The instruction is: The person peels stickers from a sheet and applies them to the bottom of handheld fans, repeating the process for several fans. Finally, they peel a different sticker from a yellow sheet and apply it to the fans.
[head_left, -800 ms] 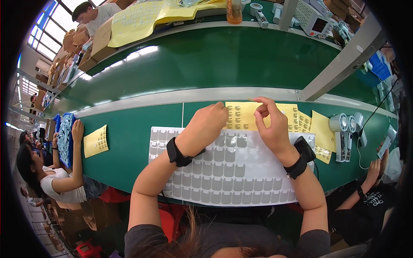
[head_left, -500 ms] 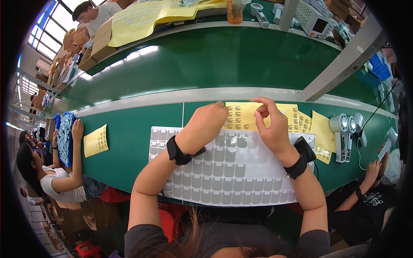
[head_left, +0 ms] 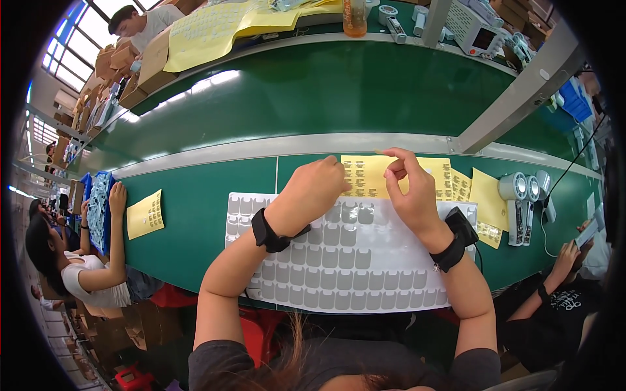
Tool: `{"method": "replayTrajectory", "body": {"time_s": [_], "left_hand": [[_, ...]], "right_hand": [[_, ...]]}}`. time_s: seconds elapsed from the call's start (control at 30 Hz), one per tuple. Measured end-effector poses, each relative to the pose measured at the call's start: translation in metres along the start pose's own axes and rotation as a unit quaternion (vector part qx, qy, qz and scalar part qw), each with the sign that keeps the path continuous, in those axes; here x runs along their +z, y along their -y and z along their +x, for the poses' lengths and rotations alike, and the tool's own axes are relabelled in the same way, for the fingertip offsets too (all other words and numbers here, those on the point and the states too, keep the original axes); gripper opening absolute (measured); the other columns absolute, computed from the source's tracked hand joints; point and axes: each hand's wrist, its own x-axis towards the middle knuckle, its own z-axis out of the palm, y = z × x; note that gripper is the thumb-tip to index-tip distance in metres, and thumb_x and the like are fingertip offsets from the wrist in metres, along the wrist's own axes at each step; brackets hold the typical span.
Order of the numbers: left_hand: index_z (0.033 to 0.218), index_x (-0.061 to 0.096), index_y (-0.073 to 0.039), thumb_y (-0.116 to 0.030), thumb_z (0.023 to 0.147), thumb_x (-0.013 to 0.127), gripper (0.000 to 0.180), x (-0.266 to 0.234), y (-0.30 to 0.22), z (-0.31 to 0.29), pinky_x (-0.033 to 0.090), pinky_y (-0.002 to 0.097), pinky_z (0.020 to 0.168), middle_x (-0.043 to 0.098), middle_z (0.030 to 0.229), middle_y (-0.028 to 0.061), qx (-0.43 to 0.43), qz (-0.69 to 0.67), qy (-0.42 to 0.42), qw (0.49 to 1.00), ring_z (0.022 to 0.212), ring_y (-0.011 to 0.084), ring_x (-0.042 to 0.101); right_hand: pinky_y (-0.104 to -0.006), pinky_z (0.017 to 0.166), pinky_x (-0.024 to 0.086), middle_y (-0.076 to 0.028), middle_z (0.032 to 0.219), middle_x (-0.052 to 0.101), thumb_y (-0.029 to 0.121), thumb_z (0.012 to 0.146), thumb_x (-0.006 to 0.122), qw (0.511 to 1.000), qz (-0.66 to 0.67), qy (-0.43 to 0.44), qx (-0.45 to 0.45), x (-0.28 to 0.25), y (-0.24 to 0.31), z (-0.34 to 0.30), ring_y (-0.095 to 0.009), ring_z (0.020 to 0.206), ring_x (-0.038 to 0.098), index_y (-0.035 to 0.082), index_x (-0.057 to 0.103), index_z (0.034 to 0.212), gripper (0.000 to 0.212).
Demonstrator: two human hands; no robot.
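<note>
My left hand [head_left: 309,195] is closed, its knuckles up and its fingertips at the left end of a yellow label sheet [head_left: 372,176]. Whatever those fingers hold is hidden. Over the same sheet my right hand [head_left: 413,192] has its fingers curled, the thumb close to a bent finger and the index finger arched above. A tiny pale bit shows at the index fingertip; I cannot make out what it is. Beneath both wrists lies a white sheet [head_left: 417,244] with rows of grey tab-shaped stickers, and bare white backing at its middle right.
More yellow label sheets [head_left: 490,195] lie to the right, beside white handheld devices [head_left: 515,189]. A small yellow sheet [head_left: 145,215] lies at the left. Co-workers sit on both sides, one near a blue bin [head_left: 100,208]. A metal post [head_left: 521,98] rises at the back right.
My left hand has shifted very slightly; my right hand stays almost still. At the far right, the co-worker's hands and the pale device they hold have moved a little.
</note>
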Motion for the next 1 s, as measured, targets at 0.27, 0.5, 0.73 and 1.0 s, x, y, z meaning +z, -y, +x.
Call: {"method": "replayTrajectory", "body": {"time_s": [0.27, 0.5, 0.73, 1.0], "left_hand": [[0.085, 0.06, 0.005, 0.006, 0.079, 0.055, 0.007, 0.009, 0.011, 0.0, 0.053, 0.0419, 0.072, 0.059, 0.088, 0.0189, 0.034, -0.005, -0.024, 0.999, 0.083, 0.0356, 0.063], [0.087, 0.057, 0.006, 0.009, 0.077, 0.053, 0.011, 0.01, 0.014, -0.001, 0.053, 0.0424, 0.073, 0.059, 0.089, 0.0192, 0.055, -0.004, -0.034, 0.998, 0.084, 0.0366, 0.063], [0.088, 0.056, 0.006, 0.01, 0.076, 0.054, 0.013, 0.011, 0.014, 0.0, 0.053, 0.0423, 0.073, 0.059, 0.089, 0.0187, 0.068, 0.015, -0.038, 0.997, 0.085, 0.0358, 0.062], [0.087, 0.056, 0.001, -0.007, 0.089, 0.059, 0.008, 0.01, 0.009, 0.001, 0.049, 0.042, 0.07, 0.059, 0.084, 0.0138, 0.078, 0.04, -0.077, 0.993, 0.079, 0.0336, 0.061]], "right_hand": [[-0.0275, 0.071, 0.05, -0.007, 0.08, 0.064, -0.003, 0.086, 0.059, 1.0, 0.004, -0.001, 0.002, 0.0, 0.001, 0.001, -0.015, 0.072, 0.062, 0.002, 0.057, 0.119, 0.033], [-0.0276, 0.072, 0.05, -0.007, 0.078, 0.064, -0.002, 0.086, 0.06, 0.995, -0.047, -0.083, 0.004, -0.022, -0.007, 0.007, -0.015, 0.072, 0.062, 0.004, 0.057, 0.119, 0.034], [-0.0279, 0.066, 0.05, -0.008, 0.075, 0.066, -0.002, 0.082, 0.065, 0.966, -0.155, -0.036, 0.203, -0.065, -0.021, 0.011, -0.016, 0.069, 0.064, 0.005, 0.055, 0.119, 0.039], [-0.0293, 0.062, 0.048, -0.007, 0.071, 0.063, -0.005, 0.074, 0.071, 0.948, -0.204, 0.081, 0.231, -0.058, -0.01, 0.001, -0.017, 0.065, 0.062, 0.006, 0.049, 0.115, 0.048]]}}
